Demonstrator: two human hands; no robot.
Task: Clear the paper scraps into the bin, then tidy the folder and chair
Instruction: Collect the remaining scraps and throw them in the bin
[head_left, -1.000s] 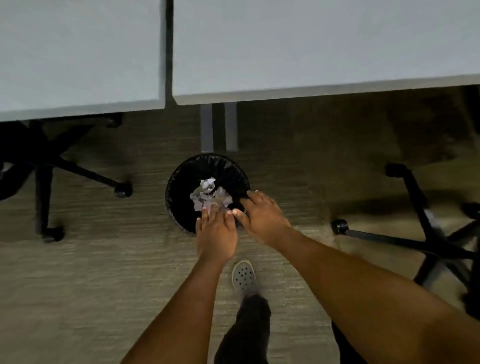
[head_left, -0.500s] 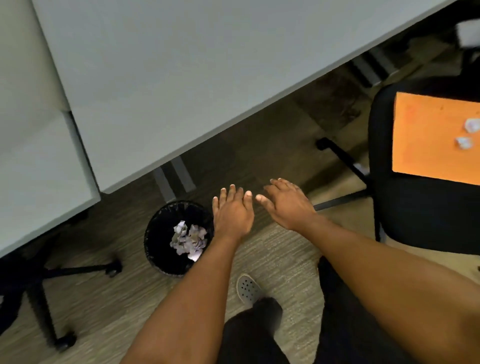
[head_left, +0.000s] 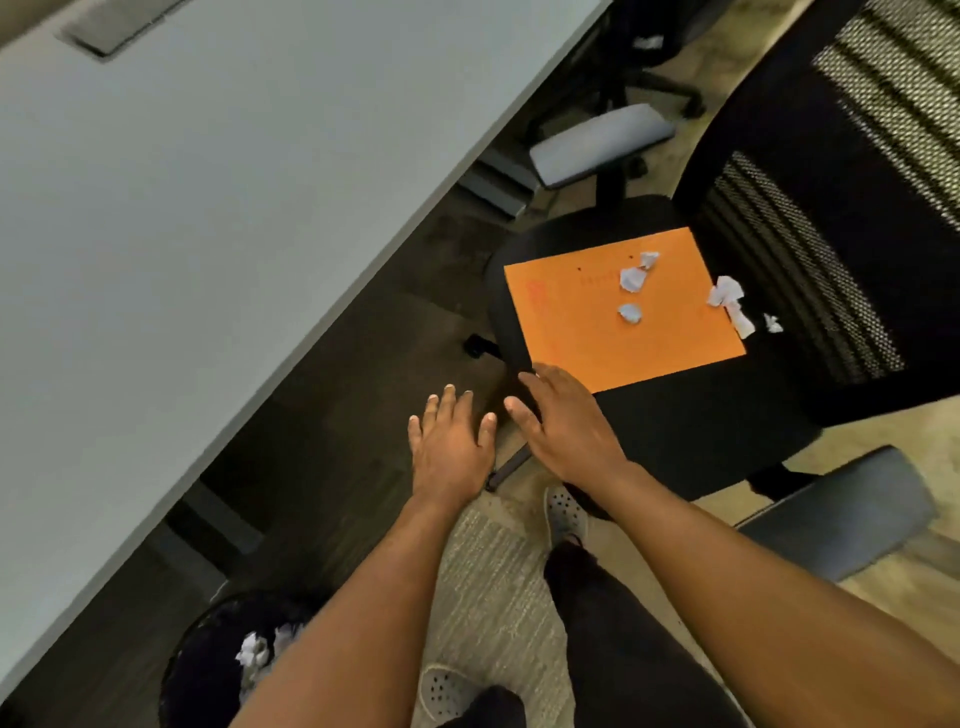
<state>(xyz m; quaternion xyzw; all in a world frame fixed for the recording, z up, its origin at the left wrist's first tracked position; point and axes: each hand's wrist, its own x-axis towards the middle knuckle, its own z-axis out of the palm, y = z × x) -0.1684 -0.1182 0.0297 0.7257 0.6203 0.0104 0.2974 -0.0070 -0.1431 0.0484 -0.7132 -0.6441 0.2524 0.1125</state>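
The paper scraps (head_left: 632, 280) are seen on the orange folder (head_left: 613, 332), up and right of both empty, flat-open hands. The right hand (head_left: 563, 423) is nearer; the left hand (head_left: 451, 444) is farther.

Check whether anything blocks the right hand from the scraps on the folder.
Nothing visible does. The right hand hovers open at the seat's front edge; only bare orange folder lies between it and the paper scraps.

A chair (head_left: 675, 431) seat is carrying a folder (head_left: 597, 332) with scraps (head_left: 632, 280); a bin (head_left: 208, 665) is standing on the floor (head_left: 493, 587).
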